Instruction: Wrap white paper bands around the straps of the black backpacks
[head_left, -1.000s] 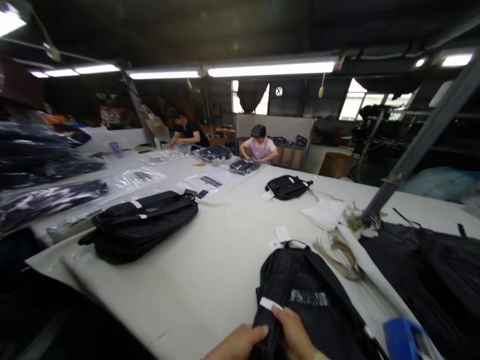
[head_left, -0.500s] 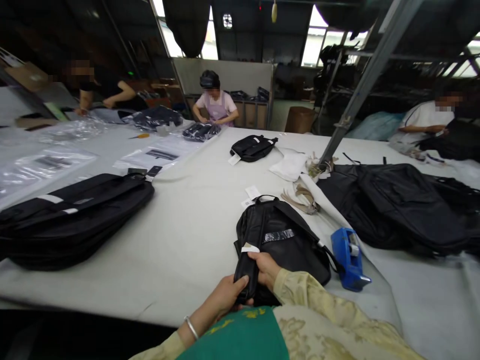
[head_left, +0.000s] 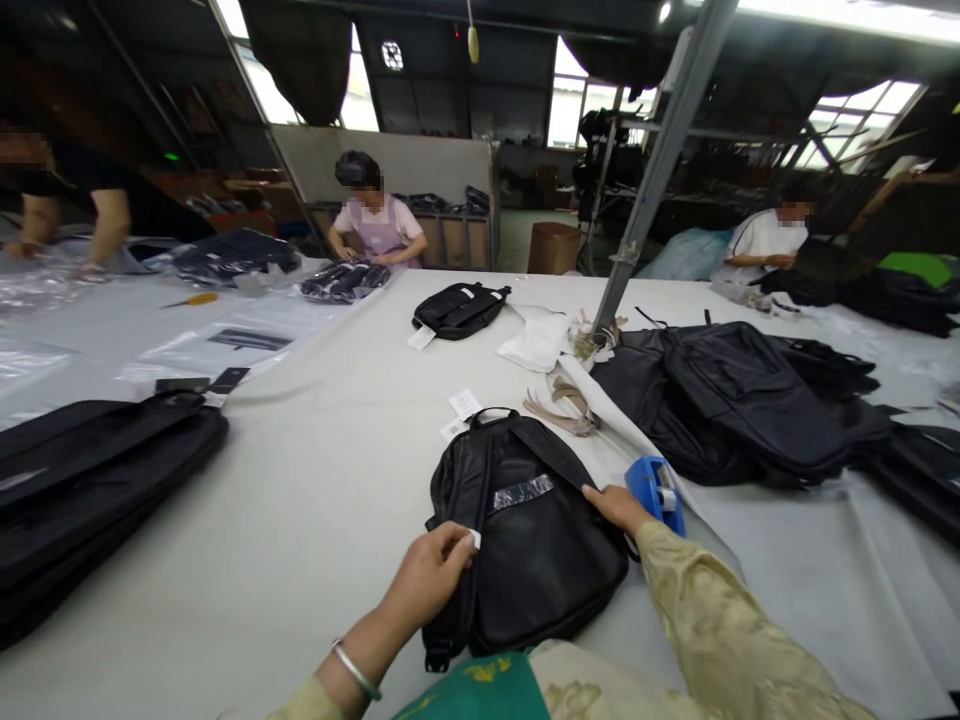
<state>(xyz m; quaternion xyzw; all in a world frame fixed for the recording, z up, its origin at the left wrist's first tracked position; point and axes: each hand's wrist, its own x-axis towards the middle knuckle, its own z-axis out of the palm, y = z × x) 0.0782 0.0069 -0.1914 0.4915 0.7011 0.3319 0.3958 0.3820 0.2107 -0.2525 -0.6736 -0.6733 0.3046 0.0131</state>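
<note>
A black backpack (head_left: pixel 544 570) lies on the white table in front of me, straps facing up. My left hand (head_left: pixel 429 578) is closed on its left shoulder strap (head_left: pixel 480 480), at a small white band (head_left: pixel 475 539) partly hidden by the fingers. On the other side, my right hand (head_left: pixel 619 508) grips the right shoulder strap (head_left: pixel 555 448), its fingertips at the strap's edge. A strip of shiny tape (head_left: pixel 521 493) crosses the back panel. White paper tags (head_left: pixel 463 405) stick out beside the top handle.
A blue tape dispenser (head_left: pixel 654 490) stands just beyond my right hand. Black bags are stacked at left (head_left: pixel 97 480) and right (head_left: pixel 750 400). A smaller black bag (head_left: pixel 459 310) lies farther back, near a metal post (head_left: pixel 652 170). Co-workers sit or stand around the table.
My right hand has moved from the left strap to the right one. My left hand has shifted up to the white band. The left strap now lies flatter, and the view has turned right.
</note>
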